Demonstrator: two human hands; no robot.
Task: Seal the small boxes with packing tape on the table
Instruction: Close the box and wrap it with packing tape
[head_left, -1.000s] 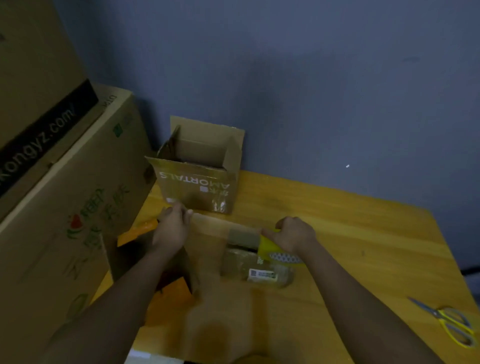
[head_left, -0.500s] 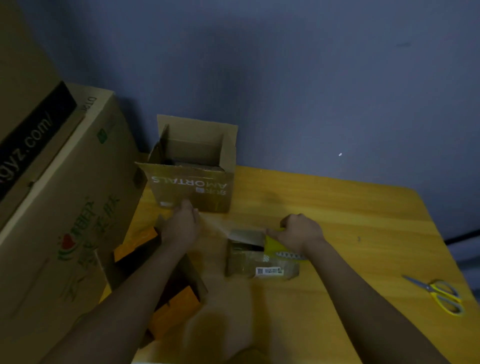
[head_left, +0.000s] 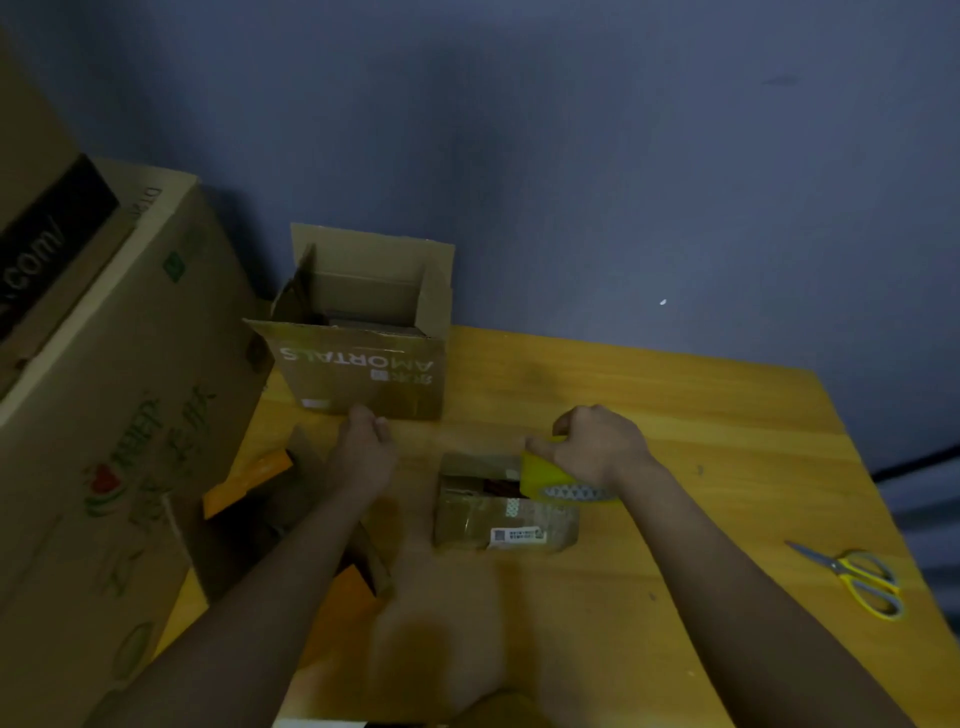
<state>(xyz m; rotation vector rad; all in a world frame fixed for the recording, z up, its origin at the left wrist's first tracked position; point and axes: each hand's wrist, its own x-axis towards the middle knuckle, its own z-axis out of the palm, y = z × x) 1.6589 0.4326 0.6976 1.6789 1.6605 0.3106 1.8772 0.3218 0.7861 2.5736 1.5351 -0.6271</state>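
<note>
A: Sealing starts at the small brown cardboard box (head_left: 506, 512), which sits near the middle of the yellow wooden surface (head_left: 675, 415); its top looks partly unclosed. How should the strip go down?

B: Keep it taut and centred over the seam, I'd say. The right hand (head_left: 597, 447) curls its grip round the yellow roll of packing tape (head_left: 550, 475) at the box's far right corner. The left hand (head_left: 363, 449) has its fingers curled as if pinching the free end of the clear strip, though the strip itself is too faint to see for sure.

A: And room to move?

B: Tight on the left: the open brown carton printed AMORTALS (head_left: 363, 358) stands just beyond the left hand, and orange-lined flaps (head_left: 249, 478) lie beside it. The right side is freer, with yellow-handled scissors (head_left: 857, 579) well apart near the surface's right edge.
</note>
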